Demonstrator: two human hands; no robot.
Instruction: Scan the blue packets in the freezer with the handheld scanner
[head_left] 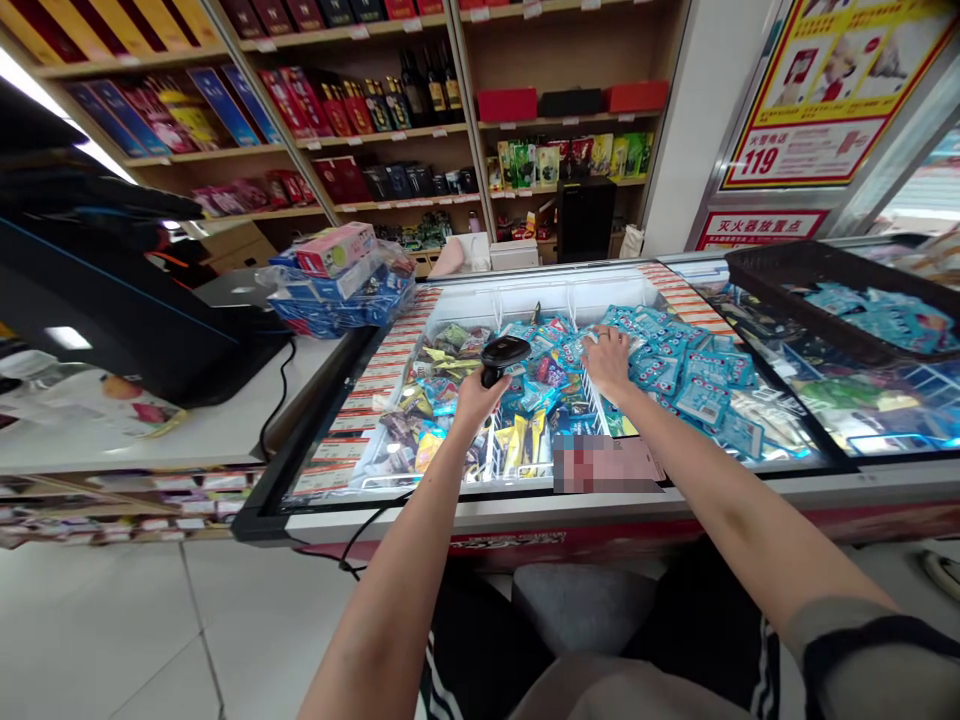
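Note:
My left hand (480,398) is wrapped round the handle of a black barcode scanner (505,350), held above the glass top of a freezer. To its right, my right hand (609,362) rests with bent fingers at the left edge of a spread of small blue packets (664,345). Its fingertips are near a pale, shiny wrapper; whether they grip it is too small to tell. Under the glass lie colourful ice-cream packs (525,440) in white wire baskets.
A black tray (817,310) with more blue packets sits at the right. Plastic-wrapped blue packs (345,280) and a dark monitor (142,290) stand on the left counter. The scanner's black cable (360,540) hangs over the freezer's front edge. Stocked shelves (390,130) rise behind.

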